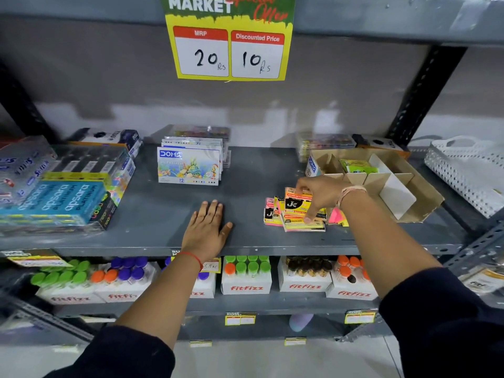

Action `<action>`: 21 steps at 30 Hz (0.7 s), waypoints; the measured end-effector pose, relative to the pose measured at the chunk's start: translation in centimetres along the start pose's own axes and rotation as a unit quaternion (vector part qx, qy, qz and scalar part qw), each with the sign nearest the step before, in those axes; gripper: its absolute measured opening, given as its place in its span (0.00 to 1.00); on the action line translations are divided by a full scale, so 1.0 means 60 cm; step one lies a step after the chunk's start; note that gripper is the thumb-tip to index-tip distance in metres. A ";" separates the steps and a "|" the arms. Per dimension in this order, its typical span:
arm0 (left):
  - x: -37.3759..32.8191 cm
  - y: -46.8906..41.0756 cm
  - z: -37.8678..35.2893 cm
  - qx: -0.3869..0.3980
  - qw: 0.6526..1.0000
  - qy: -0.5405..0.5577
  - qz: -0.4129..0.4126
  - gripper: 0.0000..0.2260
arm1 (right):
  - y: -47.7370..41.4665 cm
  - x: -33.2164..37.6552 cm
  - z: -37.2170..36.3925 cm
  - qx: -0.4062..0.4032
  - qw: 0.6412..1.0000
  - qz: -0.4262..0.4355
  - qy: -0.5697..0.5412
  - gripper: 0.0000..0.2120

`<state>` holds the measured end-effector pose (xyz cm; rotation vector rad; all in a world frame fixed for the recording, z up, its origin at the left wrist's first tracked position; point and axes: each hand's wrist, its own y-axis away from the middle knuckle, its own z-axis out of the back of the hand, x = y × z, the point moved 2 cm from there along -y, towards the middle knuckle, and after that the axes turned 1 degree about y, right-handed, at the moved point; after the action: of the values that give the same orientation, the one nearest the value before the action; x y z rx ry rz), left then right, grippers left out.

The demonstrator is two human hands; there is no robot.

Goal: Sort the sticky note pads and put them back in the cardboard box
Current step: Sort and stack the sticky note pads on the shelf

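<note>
The job was mostly not done. The right hand point(319, 193) had its fingers point(307, 219) pinching the top sticky note pad point(297, 207) of the pile on the shelf point(163, 214). Just behind them, the cardboard box point(425, 192) held one green pad point(357, 166). The left hand point(207, 227) lay flat, fingers spread.

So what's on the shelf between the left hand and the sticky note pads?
Nothing: the head view shows bare grey shelf between the left hand and the sticky note pads.

- My head camera looks forward and down at the grey shelf point(152, 214), close in front of me.
- Both my forearms reach up from the bottom edge.
</note>
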<state>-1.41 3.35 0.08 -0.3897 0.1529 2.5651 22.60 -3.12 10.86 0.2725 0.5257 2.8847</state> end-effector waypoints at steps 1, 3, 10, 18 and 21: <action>0.001 0.000 0.000 0.001 1.000 0.003 -0.001 0.26 | 0.001 0.001 0.004 -0.005 1.000 0.006 -0.028 0.33; 0.004 -0.002 0.001 0.001 1.000 0.008 -0.005 0.25 | 0.000 0.005 0.012 -0.027 0.998 0.018 -0.062 0.31; 0.026 -0.002 0.004 -0.005 1.000 -0.010 0.018 0.27 | -0.033 0.073 0.019 -0.106 0.983 0.063 -0.134 0.30; 0.032 -0.009 -0.005 -0.023 0.999 -0.035 0.012 0.43 | -0.120 0.154 -0.044 -0.047 0.988 0.083 -0.123 0.25; 0.028 -0.009 -0.004 -0.026 0.999 -0.042 0.003 0.42 | -0.136 0.160 -0.062 -0.038 0.988 0.083 -0.124 0.26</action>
<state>-2.46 4.61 -0.67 -0.3020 0.0562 2.5896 13.84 5.28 5.88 0.6817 0.3628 2.9589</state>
